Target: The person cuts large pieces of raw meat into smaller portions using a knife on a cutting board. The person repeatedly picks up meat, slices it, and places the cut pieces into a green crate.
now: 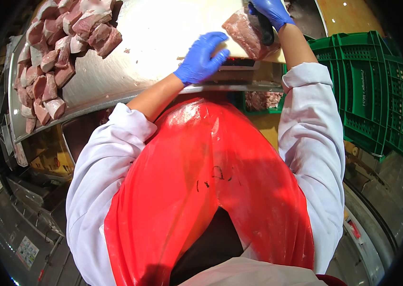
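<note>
My right hand (272, 13), in a blue glove, is closed around a black-handled knife (265, 31) at the upper right; its blade cannot be made out. The handle lies over a large slab of pink raw meat (242, 33) on the white cutting board (163, 28). Just left of that slab, my left hand (203, 58), also gloved in blue, is open over the board's near edge. Its fingers are apart and hold nothing, with the thumb and fingertips pointing toward the meat.
Cut meat chunks (51, 59) are heaped on the metal table (99, 78) at the left. Green plastic crates (361, 90) stand at the right. Below the table edge, a green crate holds small meat pieces (263, 100). My red apron (211, 157) bulges close to the table.
</note>
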Demonstrator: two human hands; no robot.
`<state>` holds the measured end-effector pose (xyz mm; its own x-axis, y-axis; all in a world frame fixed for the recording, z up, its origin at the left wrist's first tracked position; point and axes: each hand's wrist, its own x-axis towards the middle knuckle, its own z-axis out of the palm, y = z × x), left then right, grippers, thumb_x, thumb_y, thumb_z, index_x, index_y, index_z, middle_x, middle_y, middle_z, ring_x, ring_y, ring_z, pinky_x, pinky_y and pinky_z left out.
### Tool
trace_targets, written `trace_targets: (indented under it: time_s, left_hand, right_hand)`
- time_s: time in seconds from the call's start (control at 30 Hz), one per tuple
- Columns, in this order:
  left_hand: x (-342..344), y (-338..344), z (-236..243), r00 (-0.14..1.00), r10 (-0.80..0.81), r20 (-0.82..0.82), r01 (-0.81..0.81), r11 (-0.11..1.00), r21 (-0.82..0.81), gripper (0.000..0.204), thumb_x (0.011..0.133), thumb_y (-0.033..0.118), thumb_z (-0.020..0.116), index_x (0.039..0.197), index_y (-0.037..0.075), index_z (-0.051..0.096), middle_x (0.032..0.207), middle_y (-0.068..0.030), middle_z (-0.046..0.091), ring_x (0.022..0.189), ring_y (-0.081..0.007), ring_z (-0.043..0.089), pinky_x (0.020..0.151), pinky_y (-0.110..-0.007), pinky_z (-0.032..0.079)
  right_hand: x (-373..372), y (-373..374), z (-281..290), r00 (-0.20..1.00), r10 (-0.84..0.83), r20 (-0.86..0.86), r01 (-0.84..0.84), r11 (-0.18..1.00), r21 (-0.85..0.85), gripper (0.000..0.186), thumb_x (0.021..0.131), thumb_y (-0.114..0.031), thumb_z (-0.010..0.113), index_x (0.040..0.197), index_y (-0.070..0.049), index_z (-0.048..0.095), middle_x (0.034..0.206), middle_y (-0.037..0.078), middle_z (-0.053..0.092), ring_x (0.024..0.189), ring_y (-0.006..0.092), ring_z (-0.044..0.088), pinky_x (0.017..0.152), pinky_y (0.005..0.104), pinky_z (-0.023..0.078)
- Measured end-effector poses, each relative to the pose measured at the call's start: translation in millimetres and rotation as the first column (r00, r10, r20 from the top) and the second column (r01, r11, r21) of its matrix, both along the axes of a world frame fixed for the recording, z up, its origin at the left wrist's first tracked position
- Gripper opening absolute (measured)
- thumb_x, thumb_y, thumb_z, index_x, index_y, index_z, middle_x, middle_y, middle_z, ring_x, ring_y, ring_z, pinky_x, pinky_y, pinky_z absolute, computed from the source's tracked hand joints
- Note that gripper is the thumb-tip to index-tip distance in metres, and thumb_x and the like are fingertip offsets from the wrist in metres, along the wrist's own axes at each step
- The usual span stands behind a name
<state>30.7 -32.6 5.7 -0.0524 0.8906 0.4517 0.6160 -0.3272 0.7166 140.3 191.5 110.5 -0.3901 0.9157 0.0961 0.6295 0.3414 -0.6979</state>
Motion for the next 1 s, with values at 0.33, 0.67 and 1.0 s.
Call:
trace_targets:
  time_s: [0.33, 0.67, 1.0]
  left_hand:
    - [-61, 11, 16, 0.894, 0.155, 0.420, -0.052, 0.968, -0.247, 0.045, 0.105, 0.033, 0.054, 0.143, 0.009, 0.051, 0.102, -0.0154, 0.070, 0.098, -0.0220, 0.071, 0.095, -0.038, 0.053]
    - [-84, 38, -16, 0.749, 0.149, 0.646, 0.015, 0.970, -0.241, 0.043, 0.106, 0.031, 0.053, 0.145, 0.013, 0.048, 0.108, -0.0116, 0.058, 0.089, -0.0171, 0.063, 0.079, -0.033, 0.058]
    - [-84, 86, -4, 0.868, 0.119, 0.483, -0.096, 0.993, -0.072, 0.036, 0.094, 0.026, 0.069, 0.116, -0.002, 0.064, 0.105, -0.0176, 0.068, 0.082, -0.0238, 0.069, 0.069, -0.035, 0.059]
  right_hand:
    - [-6, -21, -36, 0.715, 0.345, 0.609, -0.391, 0.918, -0.061, 0.039, 0.092, -0.030, 0.061, 0.111, 0.003, 0.067, 0.087, 0.029, 0.070, 0.078, 0.0436, 0.070, 0.073, 0.0492, 0.057]
    - [29, -140, -58, 0.775, 0.019, 0.632, -0.198, 0.957, 0.214, 0.060, 0.091, -0.007, 0.056, 0.147, 0.006, 0.040, 0.081, 0.027, 0.069, 0.071, 0.0404, 0.069, 0.066, 0.0496, 0.056]
    - [98, -275, 41, 0.840, 0.074, 0.537, -0.011, 0.993, -0.120, 0.074, 0.092, -0.009, 0.056, 0.161, -0.015, 0.028, 0.079, 0.026, 0.068, 0.071, 0.0447, 0.067, 0.066, 0.0526, 0.053]
